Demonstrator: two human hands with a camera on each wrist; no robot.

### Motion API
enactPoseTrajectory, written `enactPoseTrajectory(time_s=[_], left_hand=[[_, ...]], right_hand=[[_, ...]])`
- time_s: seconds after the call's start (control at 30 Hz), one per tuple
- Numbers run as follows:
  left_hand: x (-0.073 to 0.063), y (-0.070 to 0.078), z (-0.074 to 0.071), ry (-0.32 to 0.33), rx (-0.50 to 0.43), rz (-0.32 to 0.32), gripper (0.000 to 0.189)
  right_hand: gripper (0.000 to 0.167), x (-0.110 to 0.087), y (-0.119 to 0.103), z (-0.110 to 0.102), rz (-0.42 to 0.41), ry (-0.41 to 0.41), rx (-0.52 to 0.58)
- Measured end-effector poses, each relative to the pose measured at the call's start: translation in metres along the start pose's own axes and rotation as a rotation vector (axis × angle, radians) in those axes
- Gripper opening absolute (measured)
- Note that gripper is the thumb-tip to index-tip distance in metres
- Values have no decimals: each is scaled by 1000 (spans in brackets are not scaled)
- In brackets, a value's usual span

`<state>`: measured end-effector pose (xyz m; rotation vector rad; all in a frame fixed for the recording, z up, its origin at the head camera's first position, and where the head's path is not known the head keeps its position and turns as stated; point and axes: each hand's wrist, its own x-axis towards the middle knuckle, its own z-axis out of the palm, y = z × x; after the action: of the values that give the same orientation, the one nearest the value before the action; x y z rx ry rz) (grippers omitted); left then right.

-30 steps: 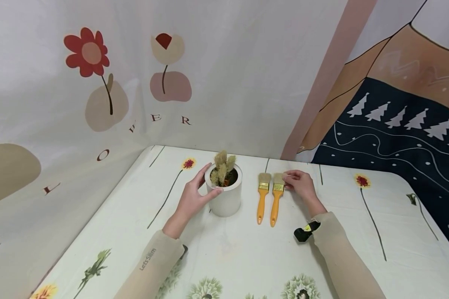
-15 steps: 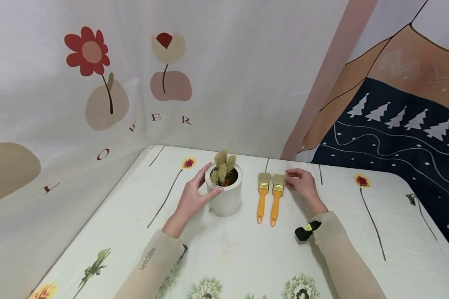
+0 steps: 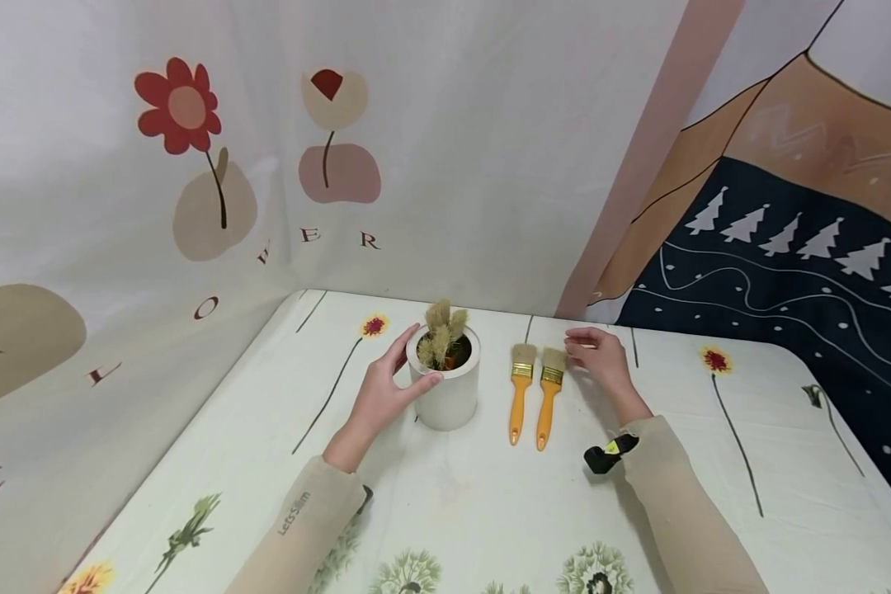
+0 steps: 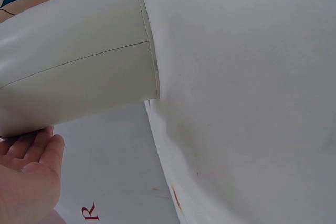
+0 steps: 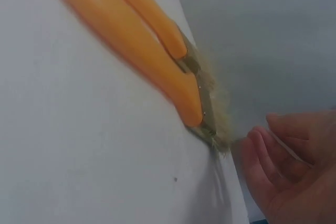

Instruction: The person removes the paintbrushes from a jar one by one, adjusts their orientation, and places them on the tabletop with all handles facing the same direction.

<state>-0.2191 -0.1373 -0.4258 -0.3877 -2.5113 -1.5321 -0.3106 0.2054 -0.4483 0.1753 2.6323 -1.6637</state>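
Note:
A white cylindrical pot [image 3: 447, 408] stands upright on the table, with several tan bristly tufts [image 3: 440, 338] rising from its mouth. My left hand [image 3: 382, 392] holds it from the left, thumb at the front of the rim and fingers round the far side. To its right lie two paintbrushes, the left brush [image 3: 518, 396] and the right brush [image 3: 549, 400], with orange handles towards me and pale bristles away. My right hand [image 3: 600, 359] hovers just right of the right brush's bristles, fingers loosely bent, holding nothing. In the right wrist view, a small gap separates fingertips and bristles.
A white flower-printed cloth [image 3: 445, 495] covers the table. Behind it hangs a pale printed curtain [image 3: 453, 165], and a dark tree-patterned cloth [image 3: 772, 272] hangs at the right. A black wrist device [image 3: 605, 456] shows by the right sleeve.
My right hand has drawn slightly away from the right brush's bristles, which its fingertips were at earlier. The left hand and pot look unmoved.

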Motion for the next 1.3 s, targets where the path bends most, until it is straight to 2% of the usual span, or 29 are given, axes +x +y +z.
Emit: enactPoseTrajectory(time_s=[0.67,1.0,1.3], left_hand=[[0,-1,0,1,2,-8,82],[1,-2,0,0,6,-16,82],[1,-2,0,0,5,-3,82]], right_hand=[[36,-10,-21,13,-72,-39,74],[34,-20,-36,24,-83,-60,91],[32,-29,-49,32,-124,-65,107]])
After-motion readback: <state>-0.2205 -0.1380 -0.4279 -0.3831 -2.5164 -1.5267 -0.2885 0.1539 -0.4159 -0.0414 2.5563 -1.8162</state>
